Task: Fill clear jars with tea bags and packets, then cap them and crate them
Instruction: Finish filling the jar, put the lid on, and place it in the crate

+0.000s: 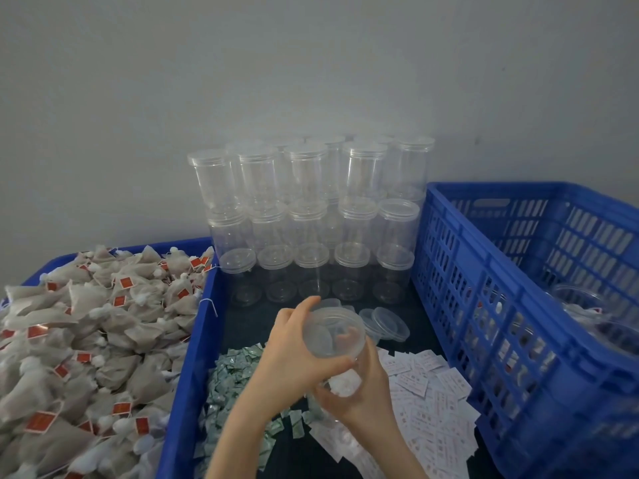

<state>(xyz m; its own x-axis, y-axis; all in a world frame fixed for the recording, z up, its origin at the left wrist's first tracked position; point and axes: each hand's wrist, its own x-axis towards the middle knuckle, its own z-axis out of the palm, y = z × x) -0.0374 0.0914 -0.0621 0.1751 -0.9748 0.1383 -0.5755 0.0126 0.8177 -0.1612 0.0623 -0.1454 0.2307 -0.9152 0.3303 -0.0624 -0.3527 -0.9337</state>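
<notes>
A clear jar (pixel 333 337) is being held in both hands above the dark table (pixel 397 299), near the middle of the scene. Its long axis is being tipped away from upright, so that the round capped end is pointing up and toward the camera while the body is slanting down and nearer. The lid (pixel 332 331) is being gripped around its rim by the curled fingers of the left hand (pixel 294 350). The lower body is being cupped from beneath by the right hand (pixel 356 392), whose fingers are being wrapped around it. Something white is being seen through the wall between the two hands.

Just to the right of the jar, loose lids (pixel 385 324) are lying on the table. Below the hands, a heap of small green packets (pixel 238 378) is lying to the left and a spread of white paper slips (pixel 428 392) to the right. Farther back, empty capped jars (pixel 311 216) are being kept in stacked rows against the grey wall (pixel 311 63).

At the left, a blue bin (pixel 186 357) is being filled by a heap of tea bags (pixel 86 333) with red tags. At the right, a blue slotted crate (pixel 484 305) is holding jars, only dimly seen through its wall.
</notes>
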